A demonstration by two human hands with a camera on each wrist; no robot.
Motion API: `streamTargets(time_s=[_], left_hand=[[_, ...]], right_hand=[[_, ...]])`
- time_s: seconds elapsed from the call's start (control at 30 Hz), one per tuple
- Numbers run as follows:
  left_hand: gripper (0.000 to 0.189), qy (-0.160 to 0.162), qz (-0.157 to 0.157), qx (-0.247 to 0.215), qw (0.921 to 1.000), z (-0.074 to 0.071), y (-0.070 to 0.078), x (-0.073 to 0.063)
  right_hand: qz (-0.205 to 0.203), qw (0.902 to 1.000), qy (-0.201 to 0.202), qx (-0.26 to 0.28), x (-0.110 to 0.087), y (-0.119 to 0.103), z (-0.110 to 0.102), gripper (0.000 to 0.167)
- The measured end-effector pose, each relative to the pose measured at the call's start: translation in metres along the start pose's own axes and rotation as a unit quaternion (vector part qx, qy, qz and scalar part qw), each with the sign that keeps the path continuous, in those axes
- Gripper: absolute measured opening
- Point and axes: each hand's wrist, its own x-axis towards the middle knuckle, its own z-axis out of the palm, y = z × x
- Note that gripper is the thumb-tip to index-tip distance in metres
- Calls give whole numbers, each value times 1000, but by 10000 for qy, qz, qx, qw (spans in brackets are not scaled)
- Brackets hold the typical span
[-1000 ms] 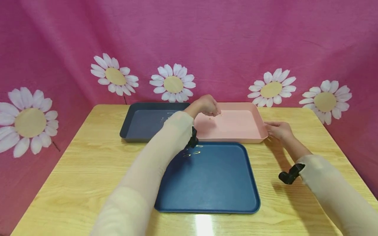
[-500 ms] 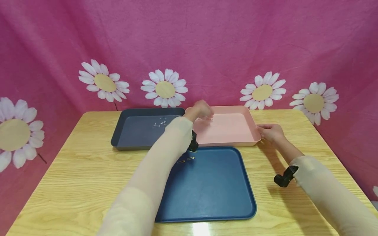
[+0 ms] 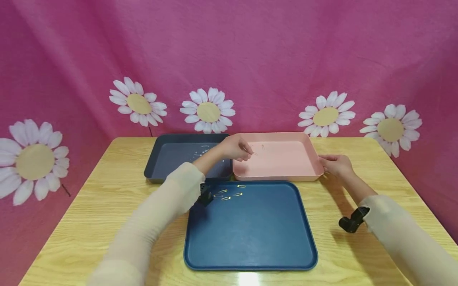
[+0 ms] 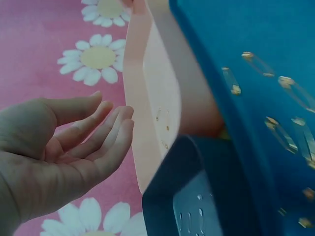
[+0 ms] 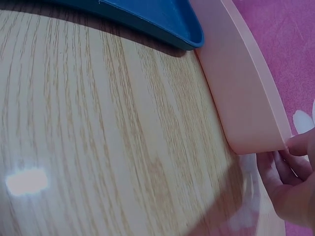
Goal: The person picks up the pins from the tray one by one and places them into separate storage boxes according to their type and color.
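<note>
My left hand (image 3: 237, 147) hovers over the left end of the pink tray (image 3: 282, 176). In the left wrist view its thumb stands apart from loosely bent fingers, with nothing between them. A few small safety pins (image 4: 168, 120) lie in the pink tray. My right hand (image 3: 336, 163) grips the tray's right end; in the right wrist view the thumb (image 5: 300, 143) is at the rim and the fingers lie against the outside. Several gold safety pins (image 3: 237, 194) lie at the back left of the blue tray (image 3: 250, 238).
A dark grey tray (image 3: 168, 159) adjoins the pink one on the left, holding several silvery safety pins (image 4: 201, 221). The wooden table (image 3: 107, 222) extends around the trays. Behind it hangs a pink cloth (image 3: 264, 59) with printed daisies.
My left hand has drawn back leftward and toward me, its fingers loosening, and pins now show in the pink tray beside it. My right hand keeps its hold on the pink tray.
</note>
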Motion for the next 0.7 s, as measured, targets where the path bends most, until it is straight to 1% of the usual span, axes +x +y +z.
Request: streamTargets(time_s=[0.07, 0.17, 0.27, 0.4, 0.5, 0.57, 0.7], left_hand=[[23, -30, 118, 226, 9997, 1, -5, -12], [23, -72, 128, 426, 9990, 3, -13, -29], [22, -108, 93, 417, 9990, 7, -21, -43], [21, -252, 65, 288, 9992, 13, -33, -60], [19, -328, 100, 407, 9986, 19, -42, -71], [16, -264, 151, 601, 9977, 23, -47, -77], [10, 175, 437, 1072, 9931, 35, -58, -86]], right_hand=[[2, 10000, -4, -47, 0, 2, -1, 53], [18, 10000, 16, -82, -1, 4, -3, 54], [51, 9999, 44, -92, -1, 5, -4, 55], [100, 9998, 72, -125, -1, 6, -1, 57], [20, 9998, 120, -142, -1, 6, 1, 58], [-43, 9998, 141, -147, -1, 6, 2, 58], [-74, 9998, 122, -153, 0, 3, 3, 58]])
